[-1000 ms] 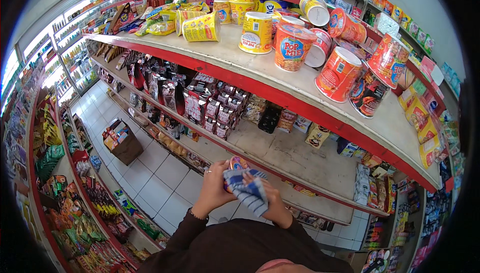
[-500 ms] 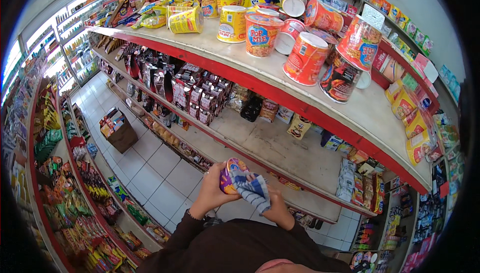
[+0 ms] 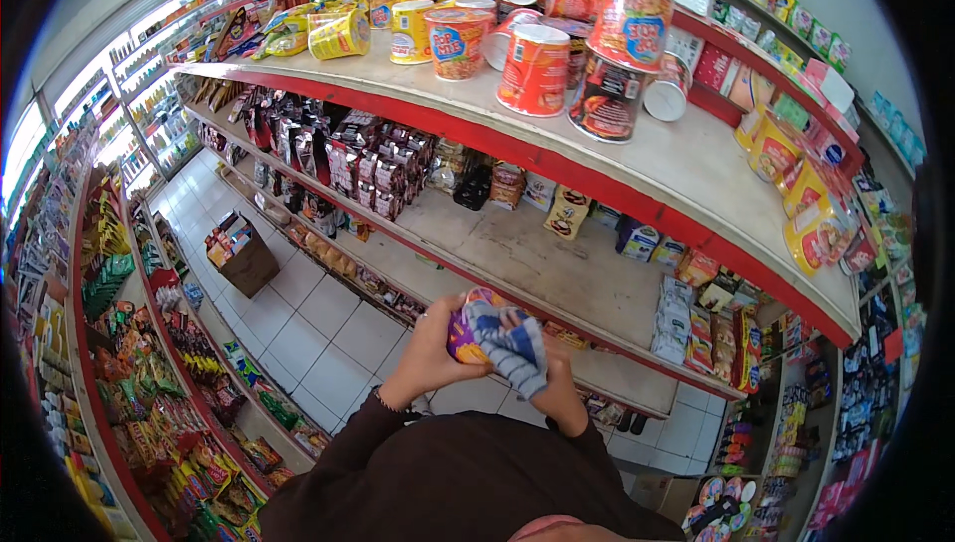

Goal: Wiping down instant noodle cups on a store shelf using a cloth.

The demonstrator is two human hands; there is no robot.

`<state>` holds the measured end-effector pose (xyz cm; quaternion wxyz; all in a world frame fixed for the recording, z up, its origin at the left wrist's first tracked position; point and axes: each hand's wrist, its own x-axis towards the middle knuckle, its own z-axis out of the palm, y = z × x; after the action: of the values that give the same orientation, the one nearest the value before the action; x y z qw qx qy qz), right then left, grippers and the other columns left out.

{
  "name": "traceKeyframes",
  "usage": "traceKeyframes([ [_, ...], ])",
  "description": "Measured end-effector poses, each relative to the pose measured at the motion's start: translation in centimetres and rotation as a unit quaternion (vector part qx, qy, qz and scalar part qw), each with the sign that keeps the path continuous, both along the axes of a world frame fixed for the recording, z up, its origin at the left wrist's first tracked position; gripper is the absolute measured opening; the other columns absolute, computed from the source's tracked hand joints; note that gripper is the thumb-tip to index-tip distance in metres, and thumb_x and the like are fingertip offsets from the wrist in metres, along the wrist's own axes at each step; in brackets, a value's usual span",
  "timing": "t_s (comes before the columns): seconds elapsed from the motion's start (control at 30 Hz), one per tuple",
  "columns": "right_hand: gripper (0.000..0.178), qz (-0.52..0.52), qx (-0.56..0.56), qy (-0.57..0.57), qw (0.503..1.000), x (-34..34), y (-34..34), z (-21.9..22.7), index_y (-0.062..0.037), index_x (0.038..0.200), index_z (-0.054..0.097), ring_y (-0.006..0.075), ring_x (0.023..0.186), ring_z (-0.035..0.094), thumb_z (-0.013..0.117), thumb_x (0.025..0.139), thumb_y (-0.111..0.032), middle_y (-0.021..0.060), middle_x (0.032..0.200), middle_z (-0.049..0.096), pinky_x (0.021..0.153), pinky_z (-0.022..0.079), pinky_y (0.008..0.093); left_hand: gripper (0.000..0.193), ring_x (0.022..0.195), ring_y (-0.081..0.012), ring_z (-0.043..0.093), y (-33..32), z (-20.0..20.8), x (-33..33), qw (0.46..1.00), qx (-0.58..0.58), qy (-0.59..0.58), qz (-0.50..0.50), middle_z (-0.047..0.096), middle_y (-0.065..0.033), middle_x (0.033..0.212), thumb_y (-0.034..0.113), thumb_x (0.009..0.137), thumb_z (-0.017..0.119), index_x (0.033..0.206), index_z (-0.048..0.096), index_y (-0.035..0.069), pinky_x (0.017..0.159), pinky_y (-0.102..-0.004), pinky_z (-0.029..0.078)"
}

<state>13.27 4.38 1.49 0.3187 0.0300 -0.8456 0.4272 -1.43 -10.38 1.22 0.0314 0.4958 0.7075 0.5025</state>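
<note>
In front of my body, my left hand (image 3: 430,351) grips a purple and orange instant noodle cup (image 3: 463,340) from its left side. My right hand (image 3: 559,389) is closed on a blue and white checked cloth (image 3: 509,348), pressed over the cup's right side and part of its top. The cloth hides some of the right fingers. Several noodle cups stand or lie on the top shelf ahead, among them an orange cup (image 3: 533,72) and a red-and-white one (image 3: 627,25) stacked on a black cup (image 3: 606,96).
The red-edged shelf unit (image 3: 686,206) crosses in front of me. Sachet packs (image 3: 373,166) hang and lie on its lower tier. An open cardboard box (image 3: 249,262) sits on the tiled floor at left. Another shelf (image 3: 149,343) of snacks runs along my left.
The cup and cloth have moved slightly right and up in view, with the cloth now covering more of the cup. The view has shifted, so the shelf goods sit further left and higher.
</note>
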Motion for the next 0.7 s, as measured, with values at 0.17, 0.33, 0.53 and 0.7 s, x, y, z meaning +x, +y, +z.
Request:
traceKeyframes([
  [0.17,0.052,0.011,0.011,0.002,1.000,3.0,0.4,0.9,-0.0024,0.123,0.058,0.0313,0.128,0.047,0.068,0.073,-0.012,0.0163,0.129,0.056,0.106,0.033,0.0419,0.083,0.103,-0.0378,0.056,1.6,-0.5,2.9,0.991,-0.002,0.047,-0.124,0.054,-0.0213,0.114,0.032,0.057,0.087,0.121,0.044,0.000,0.087,-0.0421,0.045],
  [0.33,0.045,-0.066,-0.079,-0.025,0.994,6.6,2.7,-3.0,0.0000,0.118,0.059,0.0312,0.116,0.056,0.063,0.074,-0.003,0.0171,0.117,0.063,0.098,0.040,0.0372,0.092,0.106,-0.0381,0.055,2.0,0.7,7.6,0.979,-0.028,0.072,-0.188,0.054,-0.0205,0.117,0.038,0.054,0.089,0.124,0.043,-0.001,0.091,-0.0420,0.044],
  [0.53,0.053,-0.011,-0.226,-0.015,0.974,11.2,-1.1,-1.1,-0.0064,0.128,0.055,0.0319,0.134,0.039,0.068,0.078,-0.016,0.0153,0.137,0.049,0.108,0.029,0.0464,0.090,0.108,-0.0344,0.056,2.3,-0.2,9.4,0.992,-0.007,-0.066,-0.103,0.055,-0.0194,0.120,0.033,0.055,0.089,0.126,0.044,0.001,0.093,-0.0390,0.044],
  [0.7,0.056,0.023,0.062,-0.034,0.997,12.9,0.6,0.7,-0.0078,0.130,0.053,0.0342,0.135,0.036,0.065,0.076,-0.019,0.0144,0.139,0.048,0.110,0.023,0.0508,0.087,0.110,-0.0378,0.054,2.9,-2.3,12.7,0.970,0.018,0.133,-0.202,0.053,-0.0212,0.122,0.033,0.058,0.086,0.126,0.044,0.000,0.093,-0.0408,0.044],
])
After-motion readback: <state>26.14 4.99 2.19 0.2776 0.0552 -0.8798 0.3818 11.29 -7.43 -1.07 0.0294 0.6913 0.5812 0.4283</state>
